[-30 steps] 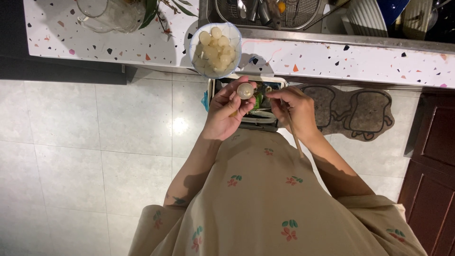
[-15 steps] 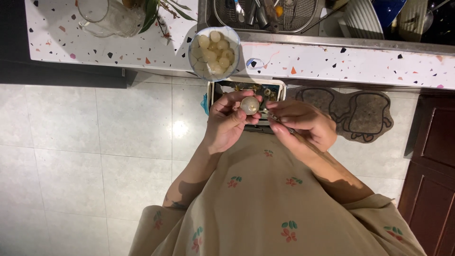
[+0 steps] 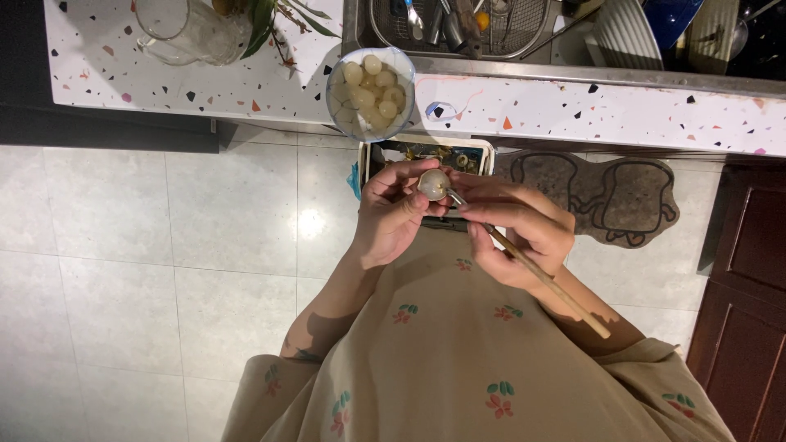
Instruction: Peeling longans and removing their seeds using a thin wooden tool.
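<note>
Left hand [image 3: 391,214] held a small pale round fruit [image 3: 432,183] pinched between thumb and fingertips, above a bin [image 3: 483,152] on the floor. Right hand [image 3: 514,229] gripped a thin wooden-handled tool [image 3: 540,278], fingers closed on the shaft — its long axis ran from lower right up-left, tip touching the fruit's right side. Tool tip hidden against the fruit. Bowl of peeled fruits [image 3: 370,92] sat on the speckled counter [image 3: 573,110] edge, beyond both hands.
</note>
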